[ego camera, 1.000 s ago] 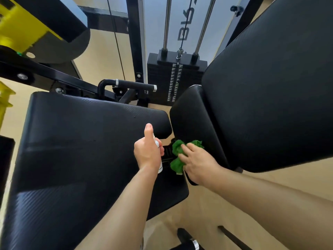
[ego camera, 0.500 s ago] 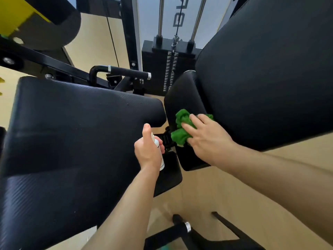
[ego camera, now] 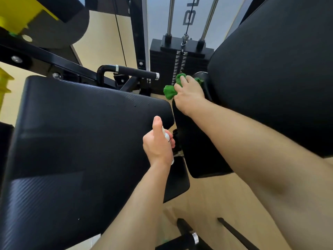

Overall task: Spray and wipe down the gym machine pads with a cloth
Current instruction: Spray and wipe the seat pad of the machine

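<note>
The crumpled green cloth [ego camera: 169, 92] is being gripped by the right hand [ego camera: 189, 95] against the narrow black vinyl pad [ego camera: 198, 141], near its top. The white spray bottle [ego camera: 166, 136] is being clutched by the left hand [ego camera: 158, 143]. The larger pads are seemingly being left for later.

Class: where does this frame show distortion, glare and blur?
Head view: the wide-angle lens tilts the guide rods and swells the right forearm; a soft sheen crosses the seat pad at lower left; the right hand on the green cloth looks slightly soft, the left hand gripping the spray bottle sharper.
</note>
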`<state>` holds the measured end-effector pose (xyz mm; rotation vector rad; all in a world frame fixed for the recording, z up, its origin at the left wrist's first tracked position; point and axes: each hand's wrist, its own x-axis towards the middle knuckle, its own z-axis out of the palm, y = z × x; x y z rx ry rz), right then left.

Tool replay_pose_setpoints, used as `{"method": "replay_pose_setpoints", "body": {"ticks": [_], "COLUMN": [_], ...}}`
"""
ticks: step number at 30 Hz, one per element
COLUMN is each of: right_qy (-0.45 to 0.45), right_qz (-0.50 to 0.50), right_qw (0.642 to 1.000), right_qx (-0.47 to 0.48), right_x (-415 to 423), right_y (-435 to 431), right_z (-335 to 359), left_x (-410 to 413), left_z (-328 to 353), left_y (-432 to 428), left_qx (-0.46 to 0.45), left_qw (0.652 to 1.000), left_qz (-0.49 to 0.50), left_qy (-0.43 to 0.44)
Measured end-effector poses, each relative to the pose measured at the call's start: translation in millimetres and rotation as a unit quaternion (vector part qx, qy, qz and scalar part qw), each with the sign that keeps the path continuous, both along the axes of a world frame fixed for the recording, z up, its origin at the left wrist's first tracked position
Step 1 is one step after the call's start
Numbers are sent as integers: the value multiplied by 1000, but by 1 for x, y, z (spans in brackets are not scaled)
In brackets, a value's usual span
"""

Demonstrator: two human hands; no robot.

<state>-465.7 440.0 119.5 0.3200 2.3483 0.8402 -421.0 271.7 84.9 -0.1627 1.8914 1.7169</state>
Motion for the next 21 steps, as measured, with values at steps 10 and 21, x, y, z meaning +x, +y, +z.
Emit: {"method": "replay_pose_setpoints", "body": {"ticks": [10,21], "right_qy": [-162,6], "right_qz": [79,47], "right_qw": [977,999], "right_qx": [-111,-21], "right_x": [125,53], "right_y": [-106,-1], "right_z": [-49,63], "left_x": [-3,-11], "left_z": [0,18], "left_y": [-22,-14], "left_qx": [-27,34], "left_qw": [1000,997], "left_qz": [-2,27], "left_qy": [-15,-56]}}
